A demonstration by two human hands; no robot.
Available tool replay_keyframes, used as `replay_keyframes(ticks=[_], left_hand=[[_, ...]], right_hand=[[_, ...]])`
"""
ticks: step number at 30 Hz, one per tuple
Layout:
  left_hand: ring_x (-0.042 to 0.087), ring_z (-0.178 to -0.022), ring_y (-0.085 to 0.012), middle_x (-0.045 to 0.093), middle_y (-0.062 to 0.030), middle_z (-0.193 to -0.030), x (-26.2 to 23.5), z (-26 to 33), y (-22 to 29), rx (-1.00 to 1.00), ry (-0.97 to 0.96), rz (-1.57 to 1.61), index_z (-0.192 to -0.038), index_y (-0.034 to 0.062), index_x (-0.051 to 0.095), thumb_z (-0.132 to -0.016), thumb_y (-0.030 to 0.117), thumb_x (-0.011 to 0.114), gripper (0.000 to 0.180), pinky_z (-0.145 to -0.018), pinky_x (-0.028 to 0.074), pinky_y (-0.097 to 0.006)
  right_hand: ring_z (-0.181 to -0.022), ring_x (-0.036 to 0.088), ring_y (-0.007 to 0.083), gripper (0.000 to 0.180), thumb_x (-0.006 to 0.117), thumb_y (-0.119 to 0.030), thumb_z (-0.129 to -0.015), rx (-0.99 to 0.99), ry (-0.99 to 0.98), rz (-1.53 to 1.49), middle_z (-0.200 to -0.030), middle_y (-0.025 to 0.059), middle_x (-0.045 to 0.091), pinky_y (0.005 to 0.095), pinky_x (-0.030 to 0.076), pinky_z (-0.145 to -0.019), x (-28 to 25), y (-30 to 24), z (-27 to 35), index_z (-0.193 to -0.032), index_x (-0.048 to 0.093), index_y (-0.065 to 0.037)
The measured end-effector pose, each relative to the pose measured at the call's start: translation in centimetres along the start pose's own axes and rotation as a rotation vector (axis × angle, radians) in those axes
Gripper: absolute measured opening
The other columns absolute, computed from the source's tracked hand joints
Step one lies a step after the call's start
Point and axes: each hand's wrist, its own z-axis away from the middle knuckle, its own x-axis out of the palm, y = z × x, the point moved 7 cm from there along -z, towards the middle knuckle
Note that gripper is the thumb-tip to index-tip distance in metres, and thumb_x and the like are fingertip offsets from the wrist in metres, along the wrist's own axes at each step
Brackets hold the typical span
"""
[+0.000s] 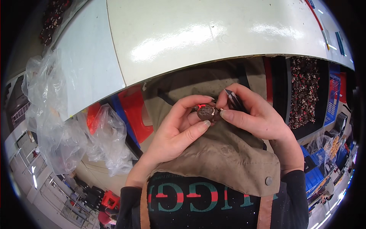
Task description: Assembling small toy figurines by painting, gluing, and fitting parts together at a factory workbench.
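A small rounded dark brown piece (206,112) with a bright red bit on its upper edge sits between the thumb and fingers of my left hand (179,129). From the right, the thumb and fingertips of my right hand (251,110) meet at the piece's edge, by a small pale spot. Tucked within my right hand's curled fingers is a slim dark pointed tool (234,100); its exact kind cannot be made out. Both hands are over the brown apron (221,152) on my lap, just below the table edge.
A glossy white table (171,23) spans the far side. Right of my hands, a black bin holds many brown, red and pale pieces (304,87), beside a blue crate (332,99). Clear plastic bags (57,126) hang at the left, near a red stool (137,118).
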Motion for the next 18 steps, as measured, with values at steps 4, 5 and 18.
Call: replay_keyframes(ticks=[4, 5, 18], left_hand=[[0.051, -0.114, -0.0204, 0.048, -0.0101, -0.122, -0.4, -0.1, -0.6, -0.025, 0.055, 0.031, -0.13, 0.0029, 0.037, -0.089, 0.003, 0.055, 0.045, -0.098, 0.043, -0.038], [0.051, -0.113, -0.0202, 0.049, -0.0104, -0.121, -0.3, -0.3, -0.6, -0.037, 0.053, 0.022, -0.13, 0.0032, 0.037, -0.089, 0.003, 0.055, 0.045, -0.098, 0.043, -0.037], [0.053, -0.112, -0.0196, 0.049, -0.0114, -0.122, -1.0, -0.7, -0.2, -0.045, 0.071, -0.009, -0.131, 0.0035, 0.036, -0.091, 0.001, 0.049, 0.042, -0.094, 0.044, -0.031]], right_hand=[[-0.079, 0.043, 0.0027, 0.017, 0.061, -0.015, -0.089, 0.107, -0.009, -0.026, -0.084, -0.0046, 0.048, 0.0181, 0.038, -0.07, 0.1, 0.9, -0.7, -0.097, 0.051, -0.005], [-0.078, 0.043, 0.0025, 0.017, 0.061, -0.016, -0.089, 0.076, 0.012, 0.03, -0.082, -0.005, 0.047, 0.0181, 0.037, -0.068, -0.3, 0.9, -0.8, -0.096, 0.05, -0.005], [-0.081, 0.055, 0.0108, 0.03, 0.065, -0.009, -0.081, -0.003, -0.028, 0.438, -0.088, 0.0056, 0.056, 0.0243, 0.044, -0.07, -0.1, -4.7, 1.5, -0.108, 0.053, -0.002]])
